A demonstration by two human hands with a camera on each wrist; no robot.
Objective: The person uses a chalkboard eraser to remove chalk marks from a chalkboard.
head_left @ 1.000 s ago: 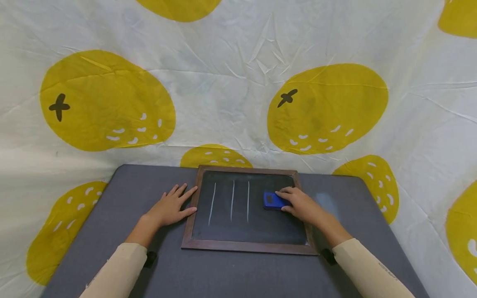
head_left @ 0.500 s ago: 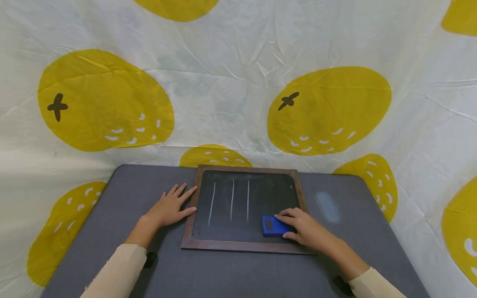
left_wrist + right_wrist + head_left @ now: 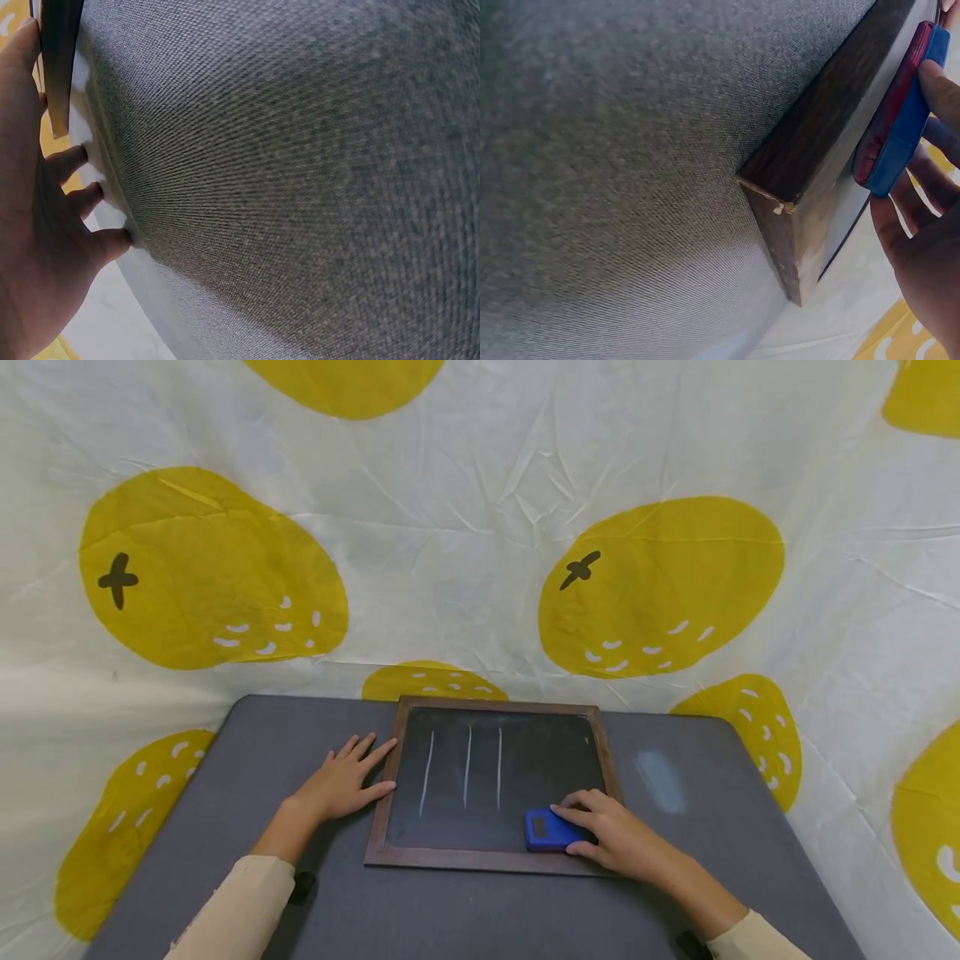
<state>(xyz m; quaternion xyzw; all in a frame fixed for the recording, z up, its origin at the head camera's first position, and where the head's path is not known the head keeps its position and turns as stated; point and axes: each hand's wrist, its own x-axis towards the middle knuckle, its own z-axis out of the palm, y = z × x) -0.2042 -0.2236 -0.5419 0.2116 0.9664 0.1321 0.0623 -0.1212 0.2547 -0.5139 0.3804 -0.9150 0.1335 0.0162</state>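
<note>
A chalkboard [image 3: 543,760] with a brown wooden frame [image 3: 472,858] lies on the table, bearing three upright chalk lines [image 3: 467,768] on its left half. My left hand [image 3: 341,787] rests with fingers spread beside the board, thumb and index fingertip at the left frame edge; the left wrist view shows the thumb against the frame and the other fingertips on the cloth. In my right hand [image 3: 622,833] is a blue chalkboard eraser [image 3: 542,832], pinched between thumb and fingers at the board's lower right. Its reddish pad [image 3: 892,105] faces the board in the right wrist view.
Dark grey fabric covers the table [image 3: 480,914]. A pale chalky smudge [image 3: 662,782] marks it right of the board. Behind hangs a white curtain [image 3: 442,577] with yellow fruit prints. A tiny chalk mark [image 3: 587,741] sits near the board's upper right corner.
My right hand has drawn the eraser down the board's right side toward the near frame edge. The left hand has stayed in place, and the three chalk lines look the same.
</note>
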